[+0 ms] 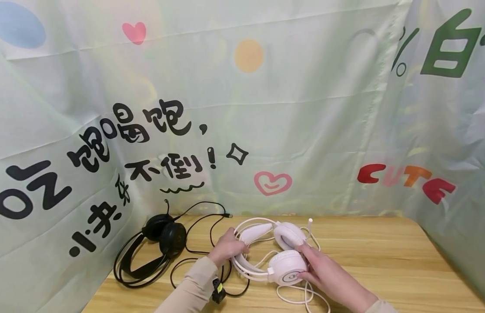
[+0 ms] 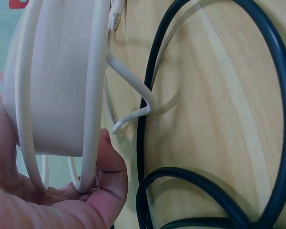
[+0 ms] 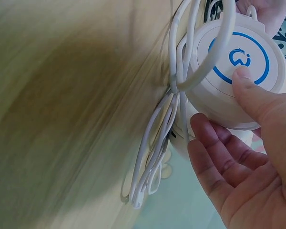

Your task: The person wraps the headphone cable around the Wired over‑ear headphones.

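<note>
"What are the hands doing?"

"The left hand grips the headband of the white headphones; the right hand holds an ear cup, thumb on its round badge."

"And where are those headphones?"

"Over the middle of the bench, right of the black headphones. Whether they touch it, I can't tell."

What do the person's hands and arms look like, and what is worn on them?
A plain beige left sleeve ends near the wrist; only the edge of a similar right sleeve shows. The left hand and right hand wear no gloves.
</note>
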{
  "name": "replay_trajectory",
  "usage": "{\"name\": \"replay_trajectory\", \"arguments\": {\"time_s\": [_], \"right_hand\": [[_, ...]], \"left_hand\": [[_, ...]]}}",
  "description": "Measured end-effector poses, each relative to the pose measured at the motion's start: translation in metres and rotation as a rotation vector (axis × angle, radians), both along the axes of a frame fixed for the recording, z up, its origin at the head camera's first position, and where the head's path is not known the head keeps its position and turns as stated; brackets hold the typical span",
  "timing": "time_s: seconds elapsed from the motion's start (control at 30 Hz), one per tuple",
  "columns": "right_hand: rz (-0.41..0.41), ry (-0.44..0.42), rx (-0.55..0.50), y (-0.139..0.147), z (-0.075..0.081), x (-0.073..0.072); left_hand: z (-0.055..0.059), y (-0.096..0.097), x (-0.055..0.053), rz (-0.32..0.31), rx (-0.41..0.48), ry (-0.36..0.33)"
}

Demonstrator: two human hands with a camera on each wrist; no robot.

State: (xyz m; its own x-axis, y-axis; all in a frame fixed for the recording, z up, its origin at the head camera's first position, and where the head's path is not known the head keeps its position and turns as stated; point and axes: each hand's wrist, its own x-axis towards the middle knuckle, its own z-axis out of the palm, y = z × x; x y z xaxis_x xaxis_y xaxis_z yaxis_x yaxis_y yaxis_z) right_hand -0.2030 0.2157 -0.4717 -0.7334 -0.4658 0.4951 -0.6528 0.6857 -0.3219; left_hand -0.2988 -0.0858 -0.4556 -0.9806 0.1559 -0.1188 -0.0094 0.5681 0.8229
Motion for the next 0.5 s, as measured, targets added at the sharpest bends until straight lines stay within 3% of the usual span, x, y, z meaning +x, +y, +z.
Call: {"name": "replay_trajectory", "arguments": {"time_s": [0.5], "right_hand": [[-0.022, 0.015, 0.022, -0.0052, 0.0026, 0.0059]], "left_hand": [[-0.0046, -0.0015, -0.0029, 0.034, -0.058, -0.007]]}}
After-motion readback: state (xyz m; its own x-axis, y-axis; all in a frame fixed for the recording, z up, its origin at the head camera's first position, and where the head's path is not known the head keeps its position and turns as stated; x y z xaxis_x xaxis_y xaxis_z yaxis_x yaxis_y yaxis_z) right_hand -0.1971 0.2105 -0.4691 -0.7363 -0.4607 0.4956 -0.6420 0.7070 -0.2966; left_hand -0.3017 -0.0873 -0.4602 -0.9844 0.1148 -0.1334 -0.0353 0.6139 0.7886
